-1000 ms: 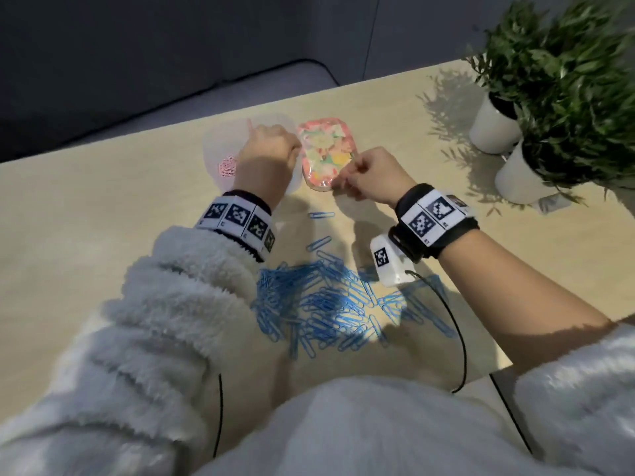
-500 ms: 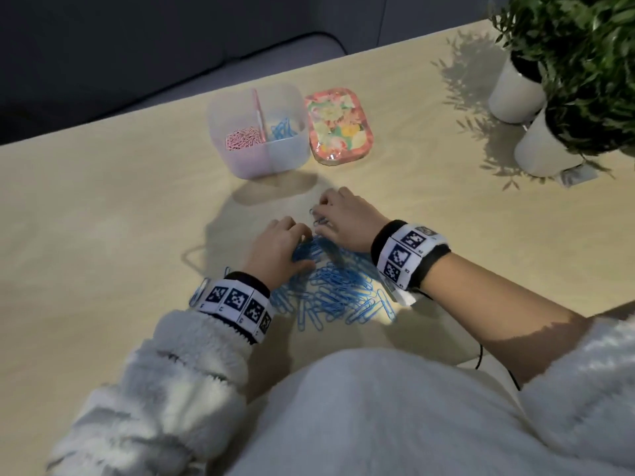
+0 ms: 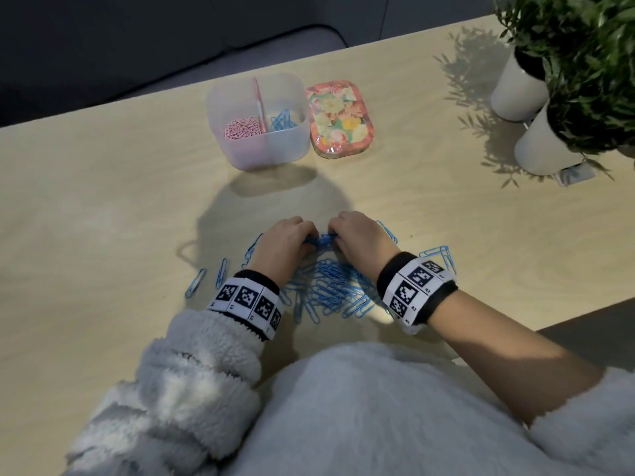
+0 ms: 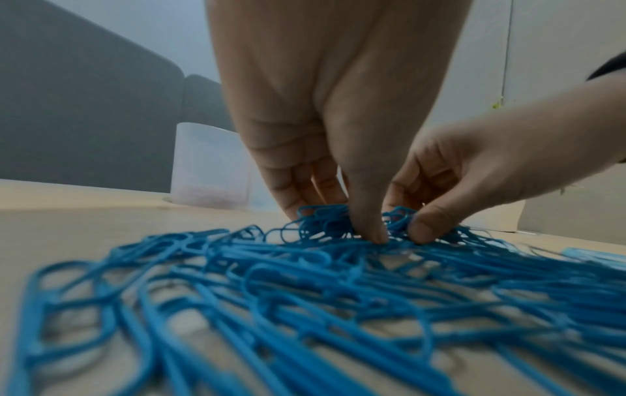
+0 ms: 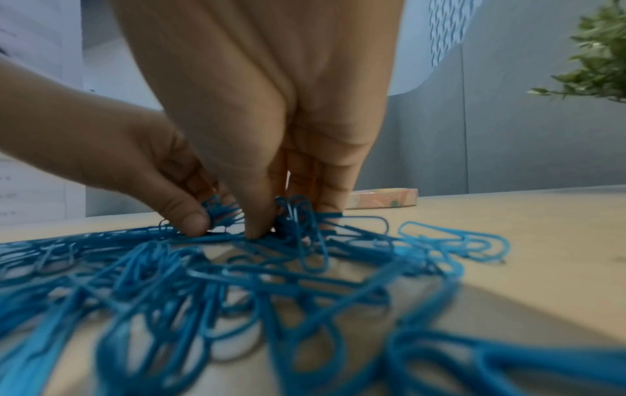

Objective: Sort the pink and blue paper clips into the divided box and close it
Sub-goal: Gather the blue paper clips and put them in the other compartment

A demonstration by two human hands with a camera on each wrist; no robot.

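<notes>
A heap of blue paper clips (image 3: 330, 286) lies on the table between my wrists. My left hand (image 3: 285, 242) and right hand (image 3: 357, 238) meet at its far edge, each with fingers curled round a bunch of blue clips (image 4: 325, 217) (image 5: 294, 214). The translucent divided box (image 3: 257, 146) stands open further back, with pink clips (image 3: 240, 127) in its left compartment and a few blue clips (image 3: 283, 120) in the right one. Its floral lid (image 3: 340, 120) lies flat just right of the box.
Two white pots with green plants (image 3: 536, 139) stand at the table's far right. A few stray blue clips (image 3: 206, 281) lie left of my left wrist and others (image 3: 439, 254) by the right wrist. The table's near edge (image 3: 584, 310) runs close to my right forearm.
Both hands came back from the box and lid to the blue heap and have closed on clips at its far edge. The hands drew closer together since half a second ago.
</notes>
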